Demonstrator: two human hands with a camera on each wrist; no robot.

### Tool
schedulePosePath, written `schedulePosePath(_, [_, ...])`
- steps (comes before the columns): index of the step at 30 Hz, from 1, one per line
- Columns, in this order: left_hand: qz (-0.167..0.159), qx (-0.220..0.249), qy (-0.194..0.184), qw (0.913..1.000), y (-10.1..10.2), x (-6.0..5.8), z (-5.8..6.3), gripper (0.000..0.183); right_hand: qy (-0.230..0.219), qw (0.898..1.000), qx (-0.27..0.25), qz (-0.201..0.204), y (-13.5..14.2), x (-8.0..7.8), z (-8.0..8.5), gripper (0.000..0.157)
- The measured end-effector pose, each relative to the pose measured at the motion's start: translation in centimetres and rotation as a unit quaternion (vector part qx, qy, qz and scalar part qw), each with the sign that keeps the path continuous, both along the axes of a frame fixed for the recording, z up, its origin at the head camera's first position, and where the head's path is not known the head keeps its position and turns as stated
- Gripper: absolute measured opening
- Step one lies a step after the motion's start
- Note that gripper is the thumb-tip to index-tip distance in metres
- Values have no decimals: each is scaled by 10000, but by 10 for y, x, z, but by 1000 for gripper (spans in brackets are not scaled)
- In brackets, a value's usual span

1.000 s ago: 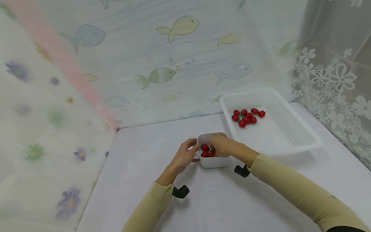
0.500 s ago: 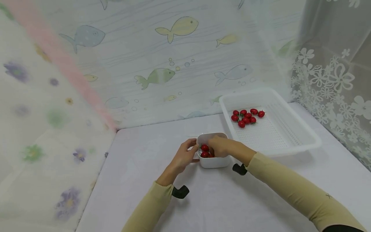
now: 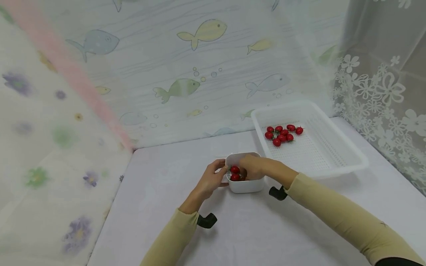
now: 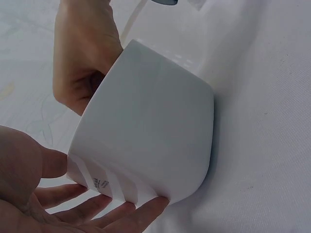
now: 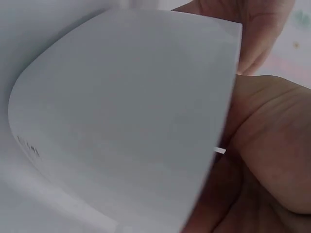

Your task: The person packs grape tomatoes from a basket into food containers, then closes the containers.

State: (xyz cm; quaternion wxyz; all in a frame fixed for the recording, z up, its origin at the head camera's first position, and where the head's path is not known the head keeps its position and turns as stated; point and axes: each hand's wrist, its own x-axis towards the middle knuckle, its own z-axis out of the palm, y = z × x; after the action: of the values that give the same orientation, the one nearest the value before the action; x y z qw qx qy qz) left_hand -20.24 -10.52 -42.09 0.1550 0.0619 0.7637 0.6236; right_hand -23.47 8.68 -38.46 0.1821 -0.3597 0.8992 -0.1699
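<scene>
A small white rectangular box (image 3: 247,187) stands on the white table. Red cherry tomatoes (image 3: 235,169) lie in its left part. My left hand (image 3: 210,178) is at the box's left end; in the left wrist view its straight, spread fingers (image 4: 141,213) touch the outer wall and the thumb is at the rim. From the right, my right hand (image 3: 253,167) reaches down over the rim into the box. Its fingertips are hidden inside among the tomatoes, so I cannot tell whether they pinch one. The right wrist view has the box wall (image 5: 121,111) in front of them.
Behind and to the right stands a large white perforated basket (image 3: 346,168), with several cherry tomatoes (image 3: 281,137) grouped at its left side. Fish-patterned fabric (image 3: 179,88) hangs behind the table, and a flowered curtain (image 3: 382,92) at right. Black curved pieces (image 3: 207,220) stick out at both wrists.
The right hand stays inside the box with only slight shifts; a tomato by its fingers is now mostly hidden. The left hand keeps its place at the box.
</scene>
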Motion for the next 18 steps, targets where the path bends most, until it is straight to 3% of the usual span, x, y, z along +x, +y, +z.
schedulePosePath(5, [130, -197, 64, 9997, 0, -2, -5, 38, 165, 9982, -526, 232, 11, 9, 10, 34])
schedulePosePath(12, [173, -260, 150, 9994, 0, -3, -6, 36, 456, 9967, -654, 151, 27, 21, 23, 19])
schedulePosePath(18, [150, -277, 130, 9994, 1, -3, -5, 38, 574, 9969, -534, 94, 43, 32, 36, 24])
